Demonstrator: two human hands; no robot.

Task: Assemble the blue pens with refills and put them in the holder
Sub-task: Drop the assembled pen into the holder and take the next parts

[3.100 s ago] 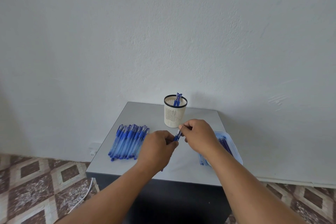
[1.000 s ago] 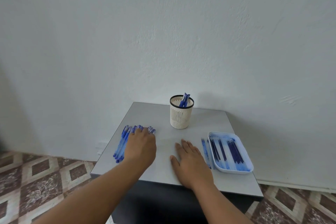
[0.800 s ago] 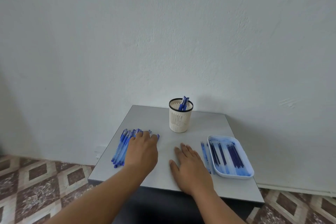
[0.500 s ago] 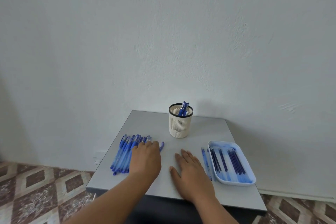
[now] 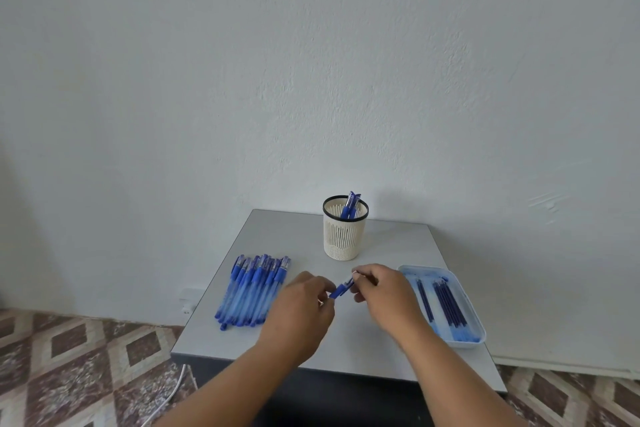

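Pen (image 5: 342, 288), blue, is held above the grey table (image 5: 388, 246) between both hands, near the table's middle. Its long axis runs diagonally, from lower left up to the right and away, with the capped end at the right hand. The left hand (image 5: 298, 312) is closed around the lower end, and the right hand (image 5: 384, 291) pinches the upper end with its fingertips.

Half a second ago both hands lay flat on the table, the left one touching the row of pens; now they are lifted and meet on one pen.

To the left lies the row of blue pens (image 5: 254, 288), side by side, caps pointing away from the person; about ten, but I cannot count them exactly. To the right stands the light blue tray (image 5: 476, 326) with dark blue refills (image 5: 446, 303), about six, some blurred. Farther back stands one cream mesh holder (image 5: 345, 233) with a black rim, and two pens (image 5: 349, 206) stand inside it, leaning right.
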